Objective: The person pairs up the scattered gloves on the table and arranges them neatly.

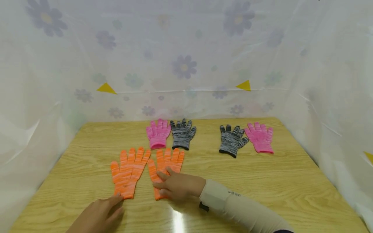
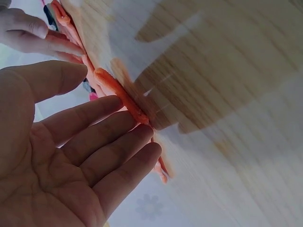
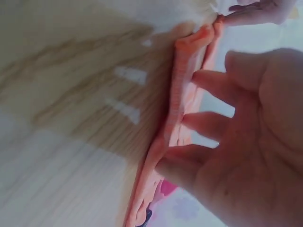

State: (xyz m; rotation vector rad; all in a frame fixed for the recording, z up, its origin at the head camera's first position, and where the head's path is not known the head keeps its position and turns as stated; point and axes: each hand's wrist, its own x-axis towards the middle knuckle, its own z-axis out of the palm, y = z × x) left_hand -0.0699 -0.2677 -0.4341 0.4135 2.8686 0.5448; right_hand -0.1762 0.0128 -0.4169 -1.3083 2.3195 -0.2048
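Two orange knit gloves lie flat side by side on the table, their fingers pointing away. My left hand (image 1: 100, 212) touches the cuff of the left orange glove (image 1: 126, 174) with its fingertips. In the left wrist view the left hand's fingers (image 2: 109, 151) are extended and the palm shows. My right hand (image 1: 180, 186) rests on the right orange glove (image 1: 169, 160), covering part of its palm and cuff. Seen from the right wrist, the right hand's spread fingers (image 3: 208, 125) press on the orange fabric (image 3: 177, 85) without curling round it.
Toward the back stand out a pink glove (image 1: 158, 133) beside a grey-black glove (image 1: 182, 134), left of centre. Another grey-black glove (image 1: 231, 139) and pink glove (image 1: 260, 137) lie back right. A flowered sheet (image 1: 183, 42) encloses the wooden table (image 1: 247, 174) behind and at the sides.
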